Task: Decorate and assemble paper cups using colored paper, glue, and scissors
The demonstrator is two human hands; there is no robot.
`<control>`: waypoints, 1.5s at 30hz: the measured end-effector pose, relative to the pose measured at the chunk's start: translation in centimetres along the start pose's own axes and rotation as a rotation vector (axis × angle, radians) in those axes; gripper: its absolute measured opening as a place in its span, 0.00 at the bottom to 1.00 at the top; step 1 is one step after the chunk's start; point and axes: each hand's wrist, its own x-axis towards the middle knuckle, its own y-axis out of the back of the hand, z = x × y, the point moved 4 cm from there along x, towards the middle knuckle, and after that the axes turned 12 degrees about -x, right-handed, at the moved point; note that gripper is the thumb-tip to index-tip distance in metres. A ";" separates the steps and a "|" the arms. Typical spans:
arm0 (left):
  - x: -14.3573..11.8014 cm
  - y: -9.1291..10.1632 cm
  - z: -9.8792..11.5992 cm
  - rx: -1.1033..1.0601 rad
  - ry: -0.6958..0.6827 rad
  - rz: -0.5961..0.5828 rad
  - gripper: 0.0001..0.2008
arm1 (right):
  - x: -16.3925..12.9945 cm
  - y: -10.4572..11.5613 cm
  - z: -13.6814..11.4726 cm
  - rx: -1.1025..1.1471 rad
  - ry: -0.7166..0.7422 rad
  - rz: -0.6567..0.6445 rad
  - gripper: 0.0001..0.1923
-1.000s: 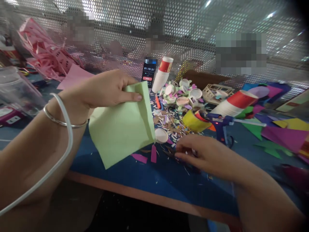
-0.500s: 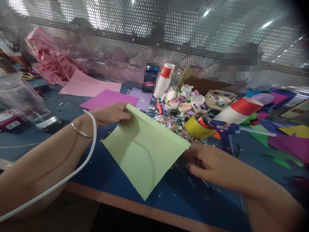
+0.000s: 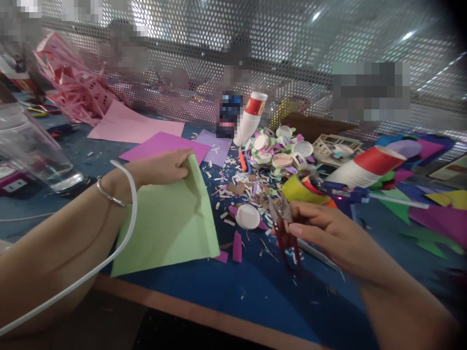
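Observation:
My left hand pinches the upper corner of a light green sheet of paper, which has a folded strip along its right edge. My right hand holds a pair of scissors with dark red handles, blades pointing away from me and slightly apart. The fingers grip them near the pivot, not through the handle loops. Between the paper and the scissors lies a round white paper piece, with purple paper strips close by.
Paper scraps litter the middle. Behind stand stacked paper cups and a heap of small paper pieces. A blue glue gun is at right, a clear water container at left. Perforated metal closes the back.
My right hand has let go of the green paper and taken up the scissors. The paper has swung left and down, uncovering the white round piece and purple strips.

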 end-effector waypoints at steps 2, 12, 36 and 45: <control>-0.4 0.2 0.5 0.044 -0.014 -0.073 0.08 | 0.0 -0.6 0.4 0.113 -0.021 -0.028 0.10; -0.7 -2.5 2.6 0.234 -0.122 -0.189 0.22 | 0.2 -2.1 0.4 0.297 -0.095 -0.106 0.11; -14.1 -12.5 11.5 0.402 -0.076 0.041 0.30 | 1.7 -3.7 0.3 -0.094 0.030 -0.035 0.14; -14.9 -12.6 8.7 0.539 -0.158 0.042 0.29 | 2.2 -3.5 0.6 -0.096 0.039 0.000 0.15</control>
